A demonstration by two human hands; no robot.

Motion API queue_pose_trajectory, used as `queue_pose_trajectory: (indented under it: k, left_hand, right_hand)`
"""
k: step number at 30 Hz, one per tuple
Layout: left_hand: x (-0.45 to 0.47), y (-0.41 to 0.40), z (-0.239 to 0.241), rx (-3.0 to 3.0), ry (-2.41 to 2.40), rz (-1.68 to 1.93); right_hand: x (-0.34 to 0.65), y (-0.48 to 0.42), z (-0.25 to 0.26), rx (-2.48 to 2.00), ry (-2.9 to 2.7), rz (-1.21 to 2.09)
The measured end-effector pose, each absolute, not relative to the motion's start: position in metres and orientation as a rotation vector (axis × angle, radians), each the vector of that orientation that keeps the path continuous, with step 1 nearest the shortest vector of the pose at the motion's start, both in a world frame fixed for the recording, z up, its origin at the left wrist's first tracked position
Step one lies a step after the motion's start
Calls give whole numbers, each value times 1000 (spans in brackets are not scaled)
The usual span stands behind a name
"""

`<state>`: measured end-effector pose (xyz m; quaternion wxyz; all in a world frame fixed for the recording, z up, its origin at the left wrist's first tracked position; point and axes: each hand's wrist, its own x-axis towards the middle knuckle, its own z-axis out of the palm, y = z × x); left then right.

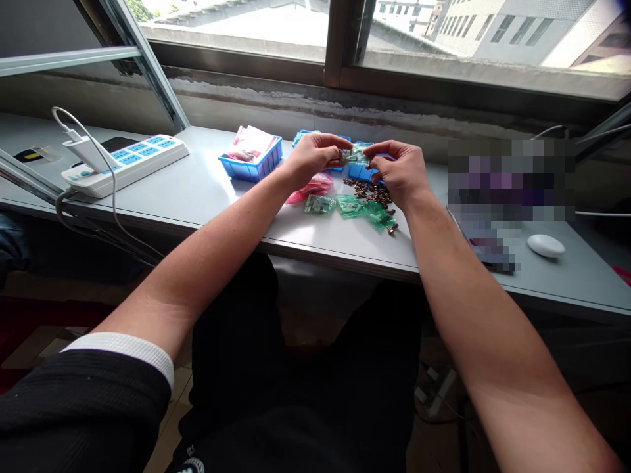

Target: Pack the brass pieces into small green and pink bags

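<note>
My left hand (313, 155) and my right hand (401, 172) are raised over the grey table (197, 190), fingers pinched on the two ends of a small clear-green plastic bag (353, 156) held between them. Below the hands lie several green bags (362, 209) and a pink bag (311, 188). A heap of small dark metal parts (371, 190) sits under my right hand. Blue bins stand behind: one at the left (252, 167) with pink bags in it, others partly hidden by my hands.
A white power strip (125, 164) with a plugged-in charger and cable lies at the table's left. A white mouse (545, 246) rests at the right, beside a blurred-out patch. Window frame and sill run along the back. My legs are under the table's front edge.
</note>
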<state>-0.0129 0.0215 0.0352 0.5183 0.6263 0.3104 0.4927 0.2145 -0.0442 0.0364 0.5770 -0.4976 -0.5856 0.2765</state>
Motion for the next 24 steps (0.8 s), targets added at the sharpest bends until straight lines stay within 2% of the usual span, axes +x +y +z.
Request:
queue_pose_trajectory:
  k: [15,24]
  left_hand:
    - [-24,19,34,1681,675,1145]
    - [-21,15,35,1548,685,1114]
  right_hand:
    - [208,-55,44,-1013,-1449,778]
    - [212,-46,39,-1003,-1433,805]
